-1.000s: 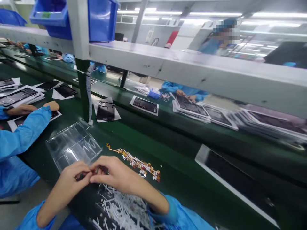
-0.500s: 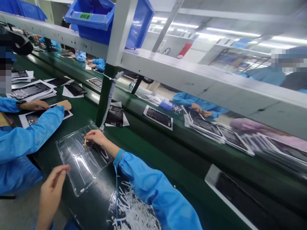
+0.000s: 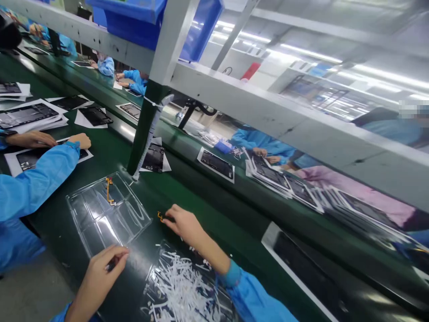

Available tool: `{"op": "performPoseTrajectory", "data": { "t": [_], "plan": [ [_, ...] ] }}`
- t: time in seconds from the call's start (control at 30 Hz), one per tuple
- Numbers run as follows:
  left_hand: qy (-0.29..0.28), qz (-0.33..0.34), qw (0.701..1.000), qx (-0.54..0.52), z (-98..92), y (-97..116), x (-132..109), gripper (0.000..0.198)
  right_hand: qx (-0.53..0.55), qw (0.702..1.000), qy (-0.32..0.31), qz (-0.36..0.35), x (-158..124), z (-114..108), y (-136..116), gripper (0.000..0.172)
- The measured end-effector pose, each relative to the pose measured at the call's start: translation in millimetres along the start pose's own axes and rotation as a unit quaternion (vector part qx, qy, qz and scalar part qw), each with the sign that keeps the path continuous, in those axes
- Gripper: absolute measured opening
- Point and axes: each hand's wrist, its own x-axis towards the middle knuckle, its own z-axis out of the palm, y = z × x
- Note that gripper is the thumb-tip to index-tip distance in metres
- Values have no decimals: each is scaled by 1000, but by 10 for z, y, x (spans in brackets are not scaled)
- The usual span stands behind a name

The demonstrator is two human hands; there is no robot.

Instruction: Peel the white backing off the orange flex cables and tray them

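Observation:
A clear plastic tray [image 3: 100,223] with several compartments lies on the green belt [image 3: 208,210]. One orange flex cable [image 3: 109,191] rests in its far compartment. My right hand [image 3: 183,223] lies on the belt to the right of the tray, fingers pinched on another small orange flex cable [image 3: 161,217]. My left hand [image 3: 102,268] sits at the tray's near edge, fingers curled together on something small and dark that I cannot make out. A heap of white paper strips [image 3: 181,286] lies near my right forearm.
A co-worker's blue sleeve [image 3: 36,179] reaches over a dark panel on white paper at the left. More dark panels [image 3: 216,163] lie along the belt. A green post [image 3: 144,129] stands behind the tray under a grey shelf beam [image 3: 268,112] with blue bins [image 3: 187,31].
My right hand left the orange cable in the tray's far compartment and came back right, pinching another cable on the belt. My left hand moved up to the tray's near edge.

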Motion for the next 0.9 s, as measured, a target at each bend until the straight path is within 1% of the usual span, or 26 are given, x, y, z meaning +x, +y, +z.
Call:
{"op": "performPoseTrajectory", "data": {
  "t": [0.07, 0.13, 0.2, 0.27, 0.3, 0.37, 0.4, 0.43, 0.47, 0.5, 0.53, 0.57, 0.6, 0.67, 0.7, 0.73, 0.8, 0.9],
  "plan": [
    [-38, 7, 999, 1, 72, 80, 36, 16, -52, 999, 6, 6, -164, 208, 9, 18],
    [-69, 14, 998, 0, 135, 167, 56, 16, -86, 996, 19, 7, -177, 386, -2, 21],
    [-87, 17, 996, -5, 188, 239, 65, 16, -102, 994, 37, 2, -143, 452, -17, 20],
    [-87, 4, 996, -14, 242, 286, 77, 16, -105, 992, 64, -7, -172, 384, -43, 10],
    [-77, -10, 997, -25, 275, 302, 88, 17, -101, 992, 80, -10, -231, 308, -65, 9],
    [-53, -50, 995, -75, 367, 338, 123, 17, -84, 990, 112, -16, -445, 113, -132, 17],
    [-45, -70, 990, -118, 427, 366, 147, 19, -67, 990, 125, -19, -589, 15, -176, 17],
    [-44, -85, 981, -170, 495, 405, 172, 26, -49, 989, 135, -22, -747, -73, -225, 19],
    [-52, -93, 968, -225, 568, 457, 197, 38, -14, 989, 148, -25, -910, -143, -275, 21],
    [-66, -96, 954, -275, 645, 521, 219, 51, 59, 984, 166, -28, -1070, -193, -324, 22],
    [-83, -93, 942, -310, 720, 596, 237, 56, 114, 977, 179, -28, -1222, -221, -369, 22],
    [-101, -86, 936, -327, 791, 676, 248, 53, 165, 968, 189, -23, -1361, -228, -407, 22],
    [-118, -77, 935, -325, 855, 758, 252, 42, 205, 959, 195, -12, -1488, -218, -437, 23],
    [-144, -48, 949, -277, 953, 908, 235, 20, 245, 948, 202, 19, -1707, -163, -467, 20],
    [-155, -26, 956, -246, 988, 970, 214, 15, 260, 942, 208, 36, -1803, -127, -471, 16],
    [-169, -1, 961, -219, 1014, 1022, 188, 12, 274, 936, 217, 50, -1891, -88, -470, 12],
    [-196, 32, 962, -186, 1053, 1100, 123, 7, 297, 922, 237, 69, -2045, -13, -468, 15],
    [-227, 28, 960, -165, 1100, 1182, 33, 13, 323, 903, 271, 84, -2215, 88, -477, 14]
  ]
}}
